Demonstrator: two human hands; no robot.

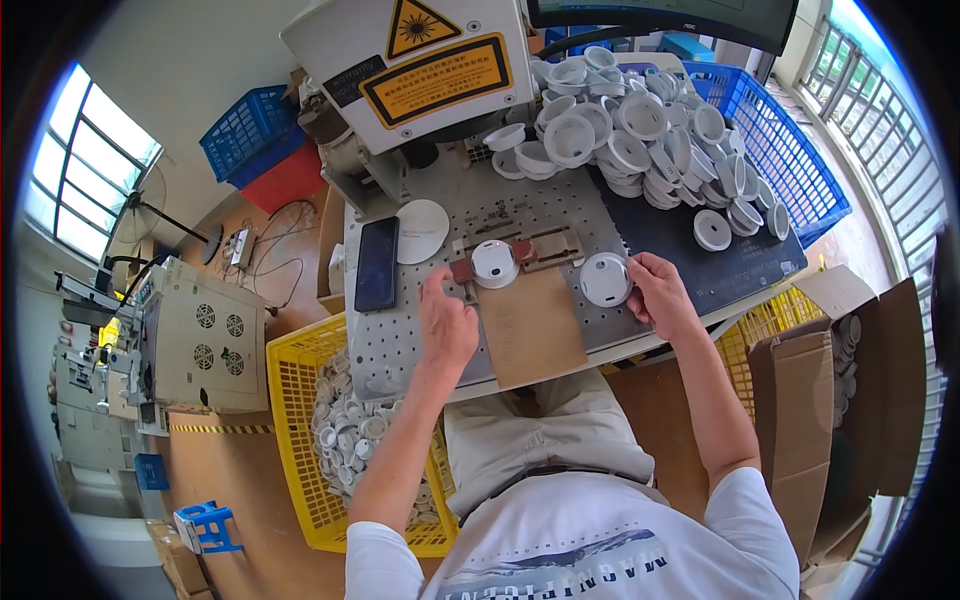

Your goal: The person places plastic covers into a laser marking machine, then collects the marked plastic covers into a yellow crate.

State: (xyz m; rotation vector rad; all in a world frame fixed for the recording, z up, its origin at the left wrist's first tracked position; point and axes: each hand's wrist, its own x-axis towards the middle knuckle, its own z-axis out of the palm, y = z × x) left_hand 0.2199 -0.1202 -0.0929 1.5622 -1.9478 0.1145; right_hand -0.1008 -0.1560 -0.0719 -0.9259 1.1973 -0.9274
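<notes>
A white round plastic lid (494, 266) sits in the metal fixture between reddish-brown clamp blocks (523, 250) on the perforated metal plate (410, 350). Just to the left of that fixture is my left hand (448, 320), fingers partly extended and apart, with nothing visible in it. My right hand (660, 292) pinches the edge of another white round lid (605, 280), held over the plate right of the fixture. A brown cardboard sheet (533, 330) lies in front of the fixture. Left of it are a dark phone (377, 265) and a flat white disc (423, 232).
A large heap of white lids (640, 120) covers the back right of the bench. Overhead hangs a machine head with warning labels (430, 70). A yellow basket (290, 430) of small white parts stands below left; a cardboard box (790, 420) stands at right.
</notes>
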